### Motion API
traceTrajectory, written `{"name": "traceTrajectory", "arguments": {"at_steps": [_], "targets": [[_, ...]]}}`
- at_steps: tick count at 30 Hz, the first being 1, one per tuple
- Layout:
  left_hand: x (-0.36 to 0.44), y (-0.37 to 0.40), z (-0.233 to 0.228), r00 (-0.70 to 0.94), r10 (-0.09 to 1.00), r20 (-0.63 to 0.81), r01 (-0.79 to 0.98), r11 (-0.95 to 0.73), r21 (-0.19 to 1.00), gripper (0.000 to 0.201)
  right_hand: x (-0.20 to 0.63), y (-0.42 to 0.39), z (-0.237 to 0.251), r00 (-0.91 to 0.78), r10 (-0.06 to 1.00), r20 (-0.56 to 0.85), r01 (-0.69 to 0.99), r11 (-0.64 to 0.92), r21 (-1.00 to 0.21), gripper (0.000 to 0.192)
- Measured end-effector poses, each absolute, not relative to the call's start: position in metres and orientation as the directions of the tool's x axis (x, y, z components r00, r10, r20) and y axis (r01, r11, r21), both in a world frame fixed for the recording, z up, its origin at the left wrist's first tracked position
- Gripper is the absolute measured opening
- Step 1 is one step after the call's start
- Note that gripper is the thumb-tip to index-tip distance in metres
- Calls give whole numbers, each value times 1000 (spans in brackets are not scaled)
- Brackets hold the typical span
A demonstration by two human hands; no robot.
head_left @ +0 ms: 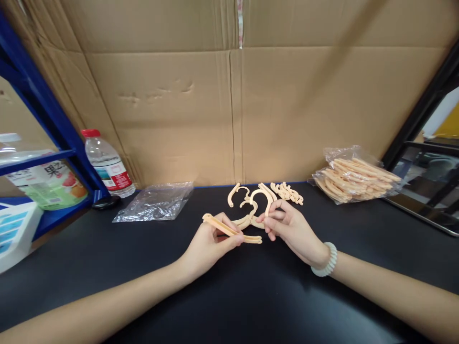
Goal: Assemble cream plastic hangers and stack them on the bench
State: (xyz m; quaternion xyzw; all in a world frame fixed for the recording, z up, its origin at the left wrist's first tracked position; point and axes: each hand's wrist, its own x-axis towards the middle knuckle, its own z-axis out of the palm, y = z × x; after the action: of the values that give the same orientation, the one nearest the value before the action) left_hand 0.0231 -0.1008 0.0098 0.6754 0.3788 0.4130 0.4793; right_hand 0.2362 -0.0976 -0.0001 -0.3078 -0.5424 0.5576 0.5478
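Between the thumb and fingers of my left hand is a pair of peach-coloured plastic hanger arms, folded close together and slanting down to the right. My right hand pinches the lower end of a curved hanger hook of the same colour, its bend upward. The two parts are apart, side by side. Just behind them on the table lie more hanger pieces, partly hidden by my hands. A heap of loose hooks sits further back, right of a few single pieces.
On the black table, a flat clear plastic bag lies at left, near a red-capped water bottle. Bagged hanger arms are stacked at back right. A cardboard wall closes the back; a blue frame stands left.
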Motion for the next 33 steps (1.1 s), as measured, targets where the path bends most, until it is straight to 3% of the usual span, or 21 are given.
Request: {"name": "traceTrajectory", "arguments": {"at_steps": [3, 8, 13, 18, 33], "targets": [[24, -100, 11, 382, 901, 207, 70, -252, 965, 26, 237, -100, 1, -254, 951, 177, -287, 100, -953, 31], [22, -100, 11, 358, 906, 226, 51, -260, 964, 24, 239, -103, -1, -257, 954, 153, -237, 92, -967, 16], [22, -102, 13, 341, 908, 243, 79, -285, 955, 21, 243, -104, -1, -302, 950, 78, -188, 20, -982, 22], [23, -103, 15, 331, 905, 266, 109, -317, 942, 21, 246, -104, 1, -359, 928, 97, -162, 41, -986, 14], [20, -109, 11, 373, 825, 424, 165, -509, 845, 16, 246, -104, 10, -498, 867, 30, -112, -29, -993, 23]]}}
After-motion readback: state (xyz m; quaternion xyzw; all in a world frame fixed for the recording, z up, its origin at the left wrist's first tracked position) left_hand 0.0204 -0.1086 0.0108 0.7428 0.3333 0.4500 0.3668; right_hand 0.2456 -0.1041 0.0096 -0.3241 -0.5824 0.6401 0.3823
